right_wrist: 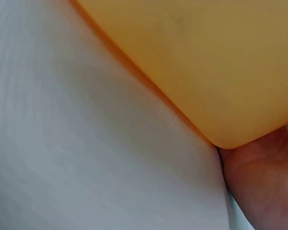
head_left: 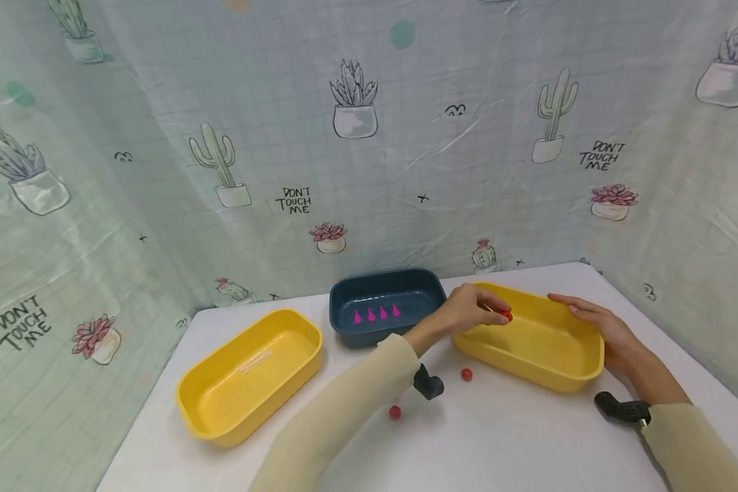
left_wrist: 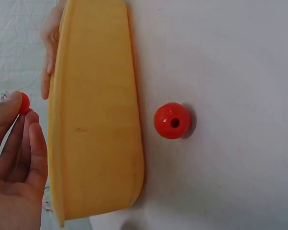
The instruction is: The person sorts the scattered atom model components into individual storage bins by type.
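Observation:
My left hand [head_left: 464, 311] pinches a red bead [head_left: 507, 316] between thumb and fingertips, over the left part of the right-hand yellow bin [head_left: 529, 365]. My right hand [head_left: 611, 335] lies against the outer right side of that bin, its fingers stretched along the far rim; its thumb is hidden. Only part of the right palm [right_wrist: 264, 177] shows in the right wrist view, touching the bin's corner. On the white table, close before the bin, sits another red bead [left_wrist: 173, 120] with a hole in it. One more red bead [head_left: 395, 412] lies farther left, beside my left forearm.
A dark blue bin [head_left: 369, 336] at the back centre holds several pink drop-shaped pieces [head_left: 377, 314]. The left yellow bin [head_left: 264, 403] contains a few pale thin sticks [head_left: 255, 362]. A curtain printed with cacti [head_left: 357, 171] stands behind and beside the table.

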### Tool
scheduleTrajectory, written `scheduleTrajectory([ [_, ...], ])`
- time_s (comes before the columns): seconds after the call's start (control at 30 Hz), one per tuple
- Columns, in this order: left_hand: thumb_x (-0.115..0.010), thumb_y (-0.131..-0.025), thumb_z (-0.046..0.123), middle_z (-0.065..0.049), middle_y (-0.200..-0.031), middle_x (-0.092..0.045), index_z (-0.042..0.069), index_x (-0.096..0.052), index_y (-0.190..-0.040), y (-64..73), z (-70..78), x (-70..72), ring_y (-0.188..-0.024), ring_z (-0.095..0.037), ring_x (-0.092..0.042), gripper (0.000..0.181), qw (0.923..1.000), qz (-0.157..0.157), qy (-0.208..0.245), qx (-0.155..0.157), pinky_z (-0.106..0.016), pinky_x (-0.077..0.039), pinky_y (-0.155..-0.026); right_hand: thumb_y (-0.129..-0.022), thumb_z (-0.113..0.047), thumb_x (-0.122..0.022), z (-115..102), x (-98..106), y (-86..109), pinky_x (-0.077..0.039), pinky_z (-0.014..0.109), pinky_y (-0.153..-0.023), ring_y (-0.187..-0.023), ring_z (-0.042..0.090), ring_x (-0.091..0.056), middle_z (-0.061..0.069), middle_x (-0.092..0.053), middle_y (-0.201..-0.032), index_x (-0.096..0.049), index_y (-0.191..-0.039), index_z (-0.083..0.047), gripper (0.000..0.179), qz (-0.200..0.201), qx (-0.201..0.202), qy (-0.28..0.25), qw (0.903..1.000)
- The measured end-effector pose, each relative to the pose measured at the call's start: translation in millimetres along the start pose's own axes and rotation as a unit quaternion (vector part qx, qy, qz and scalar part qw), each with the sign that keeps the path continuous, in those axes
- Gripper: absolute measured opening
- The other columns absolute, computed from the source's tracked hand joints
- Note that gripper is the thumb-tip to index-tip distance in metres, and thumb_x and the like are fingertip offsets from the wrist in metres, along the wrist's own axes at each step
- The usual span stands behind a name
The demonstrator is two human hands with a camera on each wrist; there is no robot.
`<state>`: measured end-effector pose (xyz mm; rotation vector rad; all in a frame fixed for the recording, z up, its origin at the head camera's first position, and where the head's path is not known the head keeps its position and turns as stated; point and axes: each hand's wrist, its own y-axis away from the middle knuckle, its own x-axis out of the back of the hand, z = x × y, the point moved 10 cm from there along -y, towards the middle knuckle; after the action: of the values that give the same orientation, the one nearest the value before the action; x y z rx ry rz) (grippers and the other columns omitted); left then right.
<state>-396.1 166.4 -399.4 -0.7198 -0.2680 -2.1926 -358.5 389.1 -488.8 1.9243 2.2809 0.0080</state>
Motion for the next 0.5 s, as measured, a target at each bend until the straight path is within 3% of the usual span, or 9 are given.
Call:
scheduleTrajectory([
  [0.23, -0.079, -0.091, 0.016, 0.009, -0.087, -0.074, 0.012, -0.082, -0.107, -12.7, -6.6, -20.1, -0.076, -0.006, -0.061, 0.016, 0.9996, -0.025, -0.002, 0.011, -0.014, -0.054, -0.070, -0.112, -0.032, -0.041, -1.8, -1.3, -0.4, -0.058, 0.024, -0.096, -0.115, 0.000, -0.067, -0.032, -0.063, -0.131, -0.045, -0.157, -0.030, 0.046, -0.009, 0.004, 0.010, 0.9999],
  [0.5, -0.077, -0.093, 0.019, 0.010, -0.088, -0.074, 0.015, -0.081, -0.107, -20.0, -5.1, -29.8, -0.078, -0.007, -0.062, 0.014, 0.9977, -0.055, -0.033, 0.019, -0.016, -0.054, -0.072, -0.111, -0.035, -0.042, -1.9, -0.4, -1.5, -0.058, 0.025, -0.096, -0.115, 0.001, -0.067, -0.032, -0.062, -0.131, -0.043, -0.158, -0.032, 0.047, 0.000, 0.002, 0.027, 0.9996],
])
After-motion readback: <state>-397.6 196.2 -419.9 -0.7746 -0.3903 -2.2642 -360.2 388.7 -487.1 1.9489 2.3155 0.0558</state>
